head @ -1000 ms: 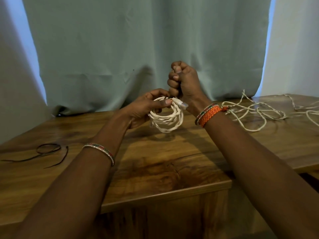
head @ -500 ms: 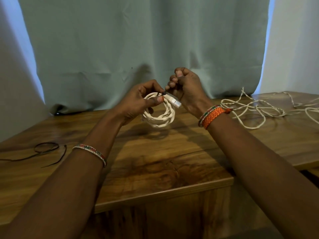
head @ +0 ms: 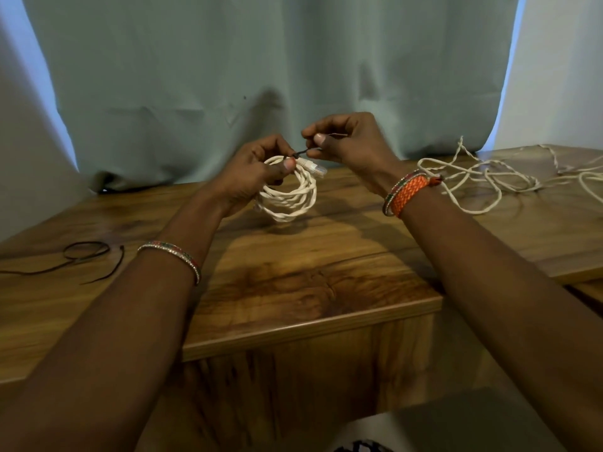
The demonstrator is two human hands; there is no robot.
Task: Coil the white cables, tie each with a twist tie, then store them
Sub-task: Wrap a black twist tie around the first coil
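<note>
A coiled white cable (head: 291, 197) hangs above the wooden table (head: 293, 272), held at its top by my left hand (head: 253, 174), thumb pressed near its clear plug (head: 316, 168). My right hand (head: 350, 141) pinches the end of a dark twist tie (head: 301, 154) that runs to the coil's top between both hands. A loose, tangled white cable (head: 483, 177) lies spread on the table to the right.
More dark twist ties (head: 85, 256) lie on the table at the left. A pale green curtain (head: 277, 76) hangs right behind the table. The table's front edge runs below my forearms.
My right hand has opened from a fist high above the coil into a pinch on the dark tie, pulled to the right. The coil sits slightly lower and steadier in my left hand.
</note>
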